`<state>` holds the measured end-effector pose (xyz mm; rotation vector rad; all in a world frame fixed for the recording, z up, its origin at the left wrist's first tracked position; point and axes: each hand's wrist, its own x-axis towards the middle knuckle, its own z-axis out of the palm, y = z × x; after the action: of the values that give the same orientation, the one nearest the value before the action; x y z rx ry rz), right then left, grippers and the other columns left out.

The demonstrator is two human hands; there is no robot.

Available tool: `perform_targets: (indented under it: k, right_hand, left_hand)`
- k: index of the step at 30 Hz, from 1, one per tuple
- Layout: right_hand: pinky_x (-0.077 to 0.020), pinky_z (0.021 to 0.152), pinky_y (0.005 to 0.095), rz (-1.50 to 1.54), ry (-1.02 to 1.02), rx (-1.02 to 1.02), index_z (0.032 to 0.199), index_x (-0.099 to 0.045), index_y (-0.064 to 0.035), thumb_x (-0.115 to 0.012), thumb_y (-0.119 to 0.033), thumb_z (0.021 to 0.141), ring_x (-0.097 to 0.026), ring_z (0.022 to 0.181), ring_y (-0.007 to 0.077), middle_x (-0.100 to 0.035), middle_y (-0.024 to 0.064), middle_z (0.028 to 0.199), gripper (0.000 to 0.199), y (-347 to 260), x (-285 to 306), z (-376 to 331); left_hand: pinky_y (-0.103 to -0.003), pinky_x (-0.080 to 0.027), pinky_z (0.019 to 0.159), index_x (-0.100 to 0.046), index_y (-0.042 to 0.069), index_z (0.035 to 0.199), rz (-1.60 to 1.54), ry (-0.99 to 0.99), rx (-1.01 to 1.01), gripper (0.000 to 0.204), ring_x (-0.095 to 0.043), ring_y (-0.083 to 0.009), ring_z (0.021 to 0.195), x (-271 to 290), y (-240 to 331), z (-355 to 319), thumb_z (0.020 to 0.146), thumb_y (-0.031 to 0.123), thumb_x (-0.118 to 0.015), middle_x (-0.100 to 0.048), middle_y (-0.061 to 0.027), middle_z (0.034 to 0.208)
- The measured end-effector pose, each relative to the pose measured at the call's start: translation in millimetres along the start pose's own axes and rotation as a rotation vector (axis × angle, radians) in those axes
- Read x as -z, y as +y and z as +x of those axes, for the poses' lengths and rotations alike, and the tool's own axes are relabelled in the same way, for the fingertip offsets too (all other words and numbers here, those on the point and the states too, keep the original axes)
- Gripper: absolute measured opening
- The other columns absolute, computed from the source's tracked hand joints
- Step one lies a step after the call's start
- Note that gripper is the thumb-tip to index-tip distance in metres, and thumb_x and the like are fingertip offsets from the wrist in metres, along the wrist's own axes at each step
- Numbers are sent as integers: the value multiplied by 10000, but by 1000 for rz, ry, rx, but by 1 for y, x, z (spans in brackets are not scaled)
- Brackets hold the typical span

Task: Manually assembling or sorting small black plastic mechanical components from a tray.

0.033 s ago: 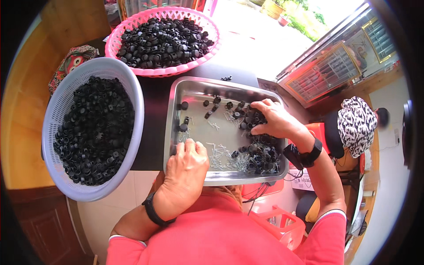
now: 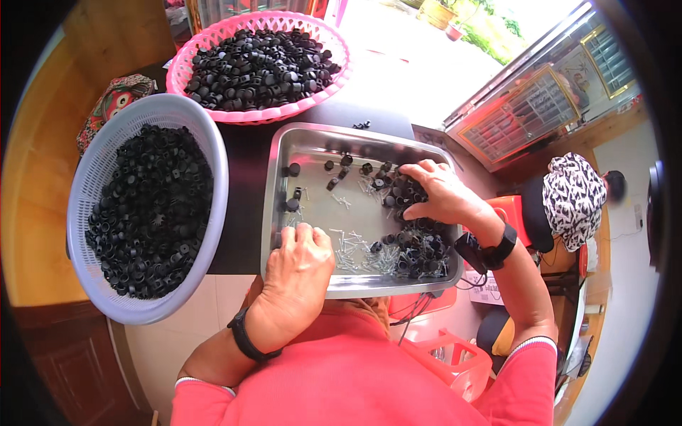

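Head view, looking down past a red shirt (image 2: 369, 376). We see a steel tray (image 2: 312, 145) on a dark surface (image 2: 241, 206), its near edge just above the person's chest. Inside the tray: black caps (image 2: 415, 245) heaped along the right side, a few more scattered across the far end, and small pale screws (image 2: 355, 252) strewn over the middle and near part.

The left hand (image 2: 298, 266) rests palm down on the tray's near-left corner, fingers curled toward the screws; we cannot tell whether its grip pinches anything, since the fingertips are tucked under. A dark band circles that wrist.

The right hand (image 2: 440, 195) lies over the cap pile on the tray's right side, fingers spread loosely and pointing left, tips touching caps. We cannot tell if one is held. A black wristband with a small dark box sits on that forearm, just past the tray's right rim.

Left of the tray, touching it or nearly so, stands a pale lavender basket (image 2: 92, 170) filled with black caps. Beyond the tray, a pink basket (image 2: 185, 67) holds more of the same. A patterned cloth (image 2: 114, 99) lies between the baskets at the left edge. A black-and-white patterned item (image 2: 572, 199) sits to the right, well apart from the tray. A red plastic crate (image 2: 455, 362) shows below the tray's near-right corner.
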<state>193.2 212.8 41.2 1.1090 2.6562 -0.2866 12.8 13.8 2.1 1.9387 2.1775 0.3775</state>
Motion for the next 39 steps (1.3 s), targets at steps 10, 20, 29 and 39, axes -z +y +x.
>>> perform_targets:
  k: [10,20,29,39]
  right_hand:
    - [-449,891,402,154,-122,279,1180,-567,-73,-770,-183,702,-552,1026,314,-554,139,1077,531,-24,-1,-31]
    - [-414,949,411,112,-73,90,1295,-441,-16,-712,-276,799,-520,1107,388,-521,240,1164,622,-15,4,34]
    - [-443,823,445,72,-152,330,1316,-475,-159,-648,-365,822,-562,940,385,-499,208,986,563,-109,8,64]
    - [-499,779,430,-74,-219,618,1074,-649,-180,-666,-188,763,-515,979,324,-516,136,1016,312,-112,-17,-11]
  left_hand:
    - [-420,-485,789,-576,-20,988,-627,-157,-289,286,-571,-388,922,-17,18,9,741,55,-699,-545,-183,986]
    - [-397,-497,795,-572,-11,1120,-389,299,-90,427,-578,-346,948,9,-6,-14,711,-36,-695,-534,-180,1108]
    - [-346,-519,750,-552,-7,1178,-591,582,-79,430,-597,-293,877,-5,-19,-20,768,-126,-601,-515,-175,1130]
    - [-328,-514,646,-557,-10,1115,-516,485,-43,370,-591,-243,742,-5,-20,-19,763,-100,-624,-513,-159,1079]
